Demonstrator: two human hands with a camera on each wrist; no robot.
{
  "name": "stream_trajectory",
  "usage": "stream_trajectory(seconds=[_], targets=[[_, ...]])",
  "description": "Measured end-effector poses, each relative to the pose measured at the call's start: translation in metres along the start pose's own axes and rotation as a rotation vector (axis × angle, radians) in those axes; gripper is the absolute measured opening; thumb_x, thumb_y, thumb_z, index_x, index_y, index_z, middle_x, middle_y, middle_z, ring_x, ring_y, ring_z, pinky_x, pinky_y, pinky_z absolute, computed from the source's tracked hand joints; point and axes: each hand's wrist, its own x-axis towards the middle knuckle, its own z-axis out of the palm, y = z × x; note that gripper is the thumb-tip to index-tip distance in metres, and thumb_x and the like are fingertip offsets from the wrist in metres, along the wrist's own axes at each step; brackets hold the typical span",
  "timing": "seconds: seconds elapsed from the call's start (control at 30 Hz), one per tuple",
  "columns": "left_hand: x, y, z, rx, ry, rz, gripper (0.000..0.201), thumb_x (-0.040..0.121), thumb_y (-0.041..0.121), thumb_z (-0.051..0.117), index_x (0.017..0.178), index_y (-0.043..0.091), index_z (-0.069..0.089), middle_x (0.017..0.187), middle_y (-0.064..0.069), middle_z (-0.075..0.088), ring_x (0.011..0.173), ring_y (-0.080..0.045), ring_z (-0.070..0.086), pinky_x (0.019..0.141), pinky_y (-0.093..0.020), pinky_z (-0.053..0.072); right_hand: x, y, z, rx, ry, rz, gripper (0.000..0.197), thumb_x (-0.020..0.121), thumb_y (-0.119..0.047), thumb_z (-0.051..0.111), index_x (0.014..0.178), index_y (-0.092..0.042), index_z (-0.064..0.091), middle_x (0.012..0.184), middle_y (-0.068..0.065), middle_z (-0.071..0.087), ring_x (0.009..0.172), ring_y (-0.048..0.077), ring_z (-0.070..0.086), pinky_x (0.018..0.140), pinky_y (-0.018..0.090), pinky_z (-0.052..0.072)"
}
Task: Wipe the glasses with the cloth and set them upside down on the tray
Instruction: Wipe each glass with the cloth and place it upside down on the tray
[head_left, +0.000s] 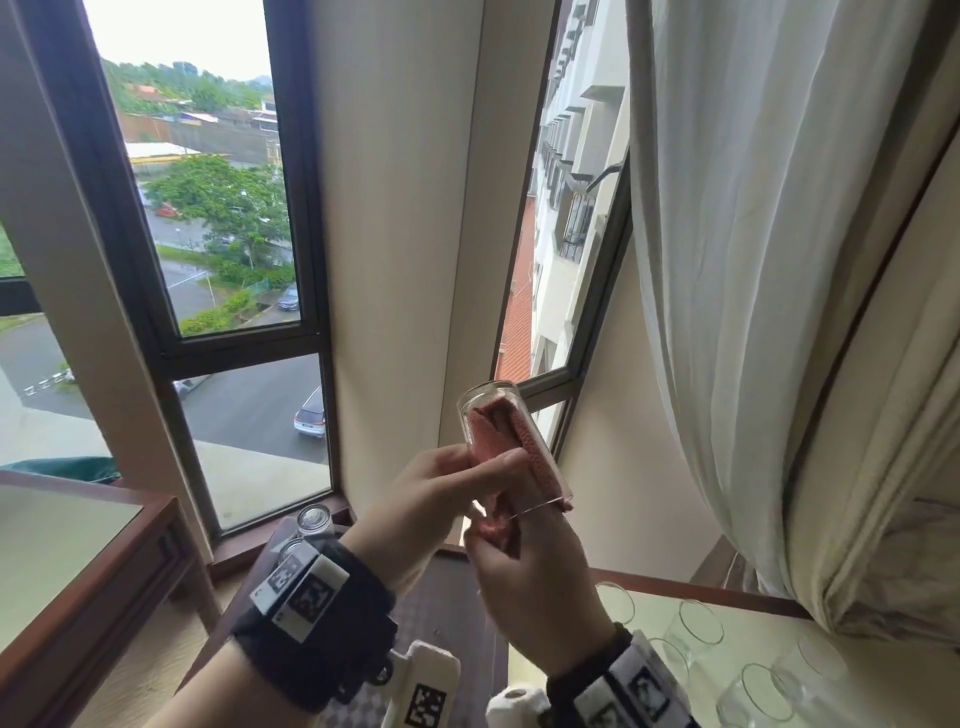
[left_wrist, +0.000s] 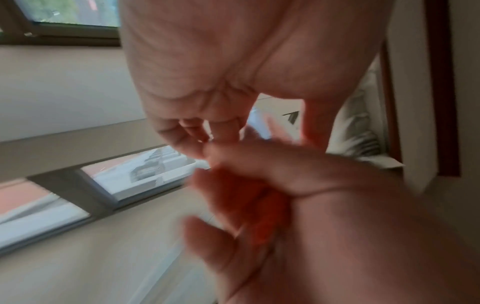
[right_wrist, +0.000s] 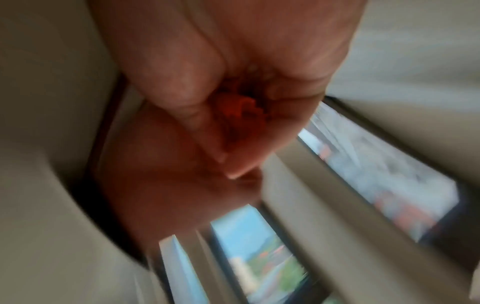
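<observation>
Held up before the window frame (head_left: 582, 374), a tall glass (head_left: 511, 441) is pinched by the left hand (head_left: 436, 499), base raised, while the pink cloth (head_left: 498, 431) stuffed inside is gripped by the right hand (head_left: 535, 587). Twisting too hard could cause the smooth glass to be dropped or cracked.

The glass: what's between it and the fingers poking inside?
The pink cloth, stuffed inside the glass around the right hand's fingers. The head view shows it.
</observation>
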Motion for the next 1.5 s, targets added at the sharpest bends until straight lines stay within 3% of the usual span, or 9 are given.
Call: stream_trajectory(seconds=[0.13,0.27,0.53,0.7,0.83,1.07,1.3,1.4,1.5], targets=[[-0.007,-0.016,-0.006,-0.327,-0.061,0.020,0.043,0.081,0.032,0.084,0.106,-0.002,0.076,0.098,-0.021,0.073,0.086,-0.030,0.073,0.077,-0.032,0.061,-0.003,-0.029,-0.015,1.215,-0.309,0.324,0.035,0.081,0.003,0.063,0.114,-0.009,0.065,0.065,0.016,0.053,0.046,0.020,0.057,0.038,0.025,0.046],[0.002,-0.018,-0.013,-0.271,-0.144,0.119,0.075,0.078,0.037,0.093,0.125,-0.012,0.062,0.121,-0.028,0.069,0.113,-0.039,0.068,0.102,-0.043,0.054,-0.004,-0.031,-0.018,1.672,-0.284,0.374,0.058,0.097,-0.042,0.059,0.132,0.004,0.051,0.092,0.019,0.046,0.037,0.014,0.054,0.035,0.022,0.047],[-0.003,-0.012,-0.015,0.214,-0.119,0.110,0.046,0.104,0.033,0.067,0.144,0.012,0.057,0.138,-0.005,0.071,0.131,-0.022,0.065,0.113,-0.052,0.051,0.006,-0.010,-0.036,0.763,0.183,0.181,0.026,0.086,-0.027,0.078,0.098,-0.005,0.074,0.061,0.015,0.060,0.039,0.003,0.049,0.039,0.018,0.041],[-0.008,0.006,0.000,-0.089,-0.004,-0.037,0.105,0.071,0.090,0.066,0.138,0.008,0.064,0.130,-0.021,0.071,0.117,-0.026,0.069,0.102,-0.045,0.052,-0.002,0.015,-0.043,-0.126,0.273,-0.359,0.021,0.090,-0.027,0.076,0.111,-0.022,0.073,0.107,-0.011,0.074,0.089,0.004,0.072,0.076,0.023,0.061],[-0.006,0.029,0.009,-0.088,0.062,-0.029,0.082,0.087,0.070,0.062,0.121,-0.004,0.070,0.117,-0.028,0.072,0.109,-0.029,0.072,0.102,-0.036,0.057,-0.011,0.021,-0.038,-0.419,0.188,-0.491,0.039,0.097,-0.028,0.060,0.136,-0.032,0.062,0.124,0.002,0.071,0.089,0.020,0.072,0.076,0.034,0.062],[-0.005,0.039,0.009,-0.097,-0.062,0.118,0.035,0.086,0.023,0.080,0.111,-0.002,0.074,0.107,-0.024,0.077,0.102,-0.031,0.075,0.095,-0.038,0.062,-0.011,-0.001,-0.032,-0.341,0.119,-0.313,0.067,0.093,-0.035,0.058,0.151,-0.055,0.030,0.096,0.002,0.073,0.070,0.018,0.070,0.065,0.034,0.062],[-0.003,0.025,-0.001,-0.446,-0.338,0.181,0.080,0.088,0.028,0.085,0.142,-0.017,0.046,0.134,-0.036,0.059,0.121,-0.039,0.065,0.108,-0.048,0.053,-0.016,-0.050,-0.045,0.688,-0.196,0.041,0.041,0.086,-0.004,0.077,0.105,-0.039,0.072,0.055,0.009,0.062,0.033,0.016,0.050,0.036,0.020,0.040],[0.000,0.029,0.002,-0.253,-0.064,0.134,0.060,0.083,0.038,0.088,0.116,-0.009,0.070,0.116,-0.034,0.070,0.107,-0.036,0.072,0.097,-0.040,0.060,-0.013,-0.029,-0.038,0.360,-0.100,-0.077,0.060,0.090,-0.015,0.076,0.127,-0.057,0.056,0.064,0.013,0.063,0.046,0.022,0.059,0.042,0.031,0.049],[0.000,0.035,0.004,0.004,0.112,0.054,0.048,0.084,0.044,0.081,0.100,-0.001,0.079,0.106,-0.028,0.076,0.108,-0.043,0.073,0.104,-0.045,0.059,-0.008,-0.002,-0.033,-0.352,-0.004,-0.304,0.050,0.088,-0.027,0.070,0.135,-0.035,0.056,0.081,-0.009,0.068,0.064,0.009,0.062,0.064,0.022,0.056]])
